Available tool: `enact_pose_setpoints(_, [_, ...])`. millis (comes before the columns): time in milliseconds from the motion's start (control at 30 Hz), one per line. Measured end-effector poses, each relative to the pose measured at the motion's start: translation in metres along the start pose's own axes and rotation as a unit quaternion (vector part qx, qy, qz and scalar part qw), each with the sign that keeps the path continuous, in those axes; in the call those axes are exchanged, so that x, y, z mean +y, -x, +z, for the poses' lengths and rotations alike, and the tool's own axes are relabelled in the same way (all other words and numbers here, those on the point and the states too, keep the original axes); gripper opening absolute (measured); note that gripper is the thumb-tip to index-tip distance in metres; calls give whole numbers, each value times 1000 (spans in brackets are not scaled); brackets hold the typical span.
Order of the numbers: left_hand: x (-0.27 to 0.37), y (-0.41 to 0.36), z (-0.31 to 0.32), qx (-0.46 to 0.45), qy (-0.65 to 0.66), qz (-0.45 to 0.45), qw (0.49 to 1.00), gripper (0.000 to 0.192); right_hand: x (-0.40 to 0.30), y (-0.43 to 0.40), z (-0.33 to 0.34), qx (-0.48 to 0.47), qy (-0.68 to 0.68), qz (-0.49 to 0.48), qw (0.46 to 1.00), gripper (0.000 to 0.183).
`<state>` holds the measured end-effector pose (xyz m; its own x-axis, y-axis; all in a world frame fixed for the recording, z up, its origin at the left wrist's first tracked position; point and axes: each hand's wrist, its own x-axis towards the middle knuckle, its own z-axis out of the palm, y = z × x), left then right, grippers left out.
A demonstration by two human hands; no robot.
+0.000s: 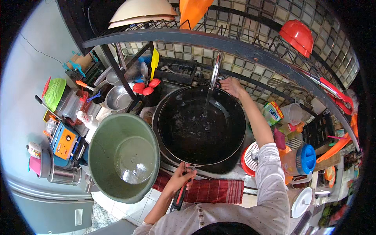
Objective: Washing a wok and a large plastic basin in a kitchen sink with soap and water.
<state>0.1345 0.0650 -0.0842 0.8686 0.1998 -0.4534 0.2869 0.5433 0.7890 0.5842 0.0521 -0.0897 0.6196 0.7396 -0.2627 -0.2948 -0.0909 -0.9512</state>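
Observation:
A large black wok (201, 126) lies over the sink, its inside facing up. My left hand (181, 179) grips its long black-and-red handle (178, 198) on the near side. A chrome faucet (215, 69) points down over the wok's far rim, and a thin stream of water (208, 101) falls inside. My right hand (231, 87) reaches past the far rim beside the faucet. Its fingertips are at a dark knob or small handle; whether they grip it I cannot tell. Left of the wok stands a green plastic basin (123, 158) with a little water at its bottom.
A metal dish rack (205, 36) spans above the sink, holding bowls and a red bowl (298, 36). A red checkered cloth (217, 191) hangs at the counter's front edge. To the right are a red-rimmed white grater (251, 155) and a blue-lidded jug (307, 160). Steel pots (119, 97) stand left.

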Motion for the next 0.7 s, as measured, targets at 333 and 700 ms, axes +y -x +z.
enact_pose_setpoints(333, [-3,-1,-4,-22,15,-14,1000,28,-5,8,1,-14,44,3,999,48])
enact_pose_setpoints(700, [1,-1,-3,-13,-5,-10,1000,29,-4,9,0,-27,20,-10,999,46])
